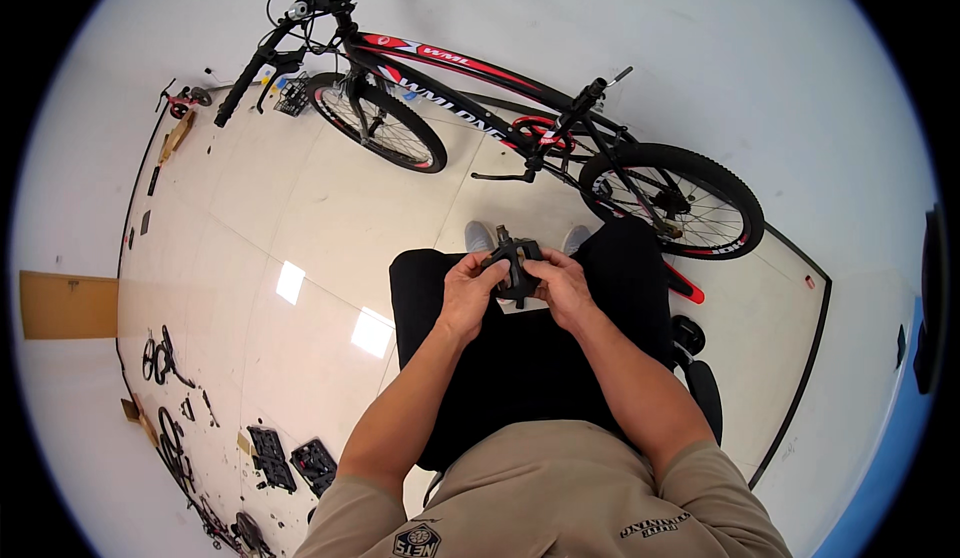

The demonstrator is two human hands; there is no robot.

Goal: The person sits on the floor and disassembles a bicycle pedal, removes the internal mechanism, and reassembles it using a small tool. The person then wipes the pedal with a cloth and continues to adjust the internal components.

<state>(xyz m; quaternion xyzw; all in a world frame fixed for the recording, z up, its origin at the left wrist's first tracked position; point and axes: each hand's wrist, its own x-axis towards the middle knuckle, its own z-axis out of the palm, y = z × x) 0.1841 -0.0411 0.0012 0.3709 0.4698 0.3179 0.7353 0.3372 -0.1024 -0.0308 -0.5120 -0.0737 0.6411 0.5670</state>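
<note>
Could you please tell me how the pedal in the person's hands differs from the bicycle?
The pedal is far smaller than the bicycle. The pedal is held between the left hand and right hand, whereas the bicycle stands on the pale floor. The pedal shows no red, while the bicycle carries red and white markings. Both are mostly black.

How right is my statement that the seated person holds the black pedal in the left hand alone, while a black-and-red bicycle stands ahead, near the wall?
Not quite: the head view shows the black pedal held in both hands, the left hand and the right hand. The black-and-red bicycle does stand ahead, near the wall.
</note>
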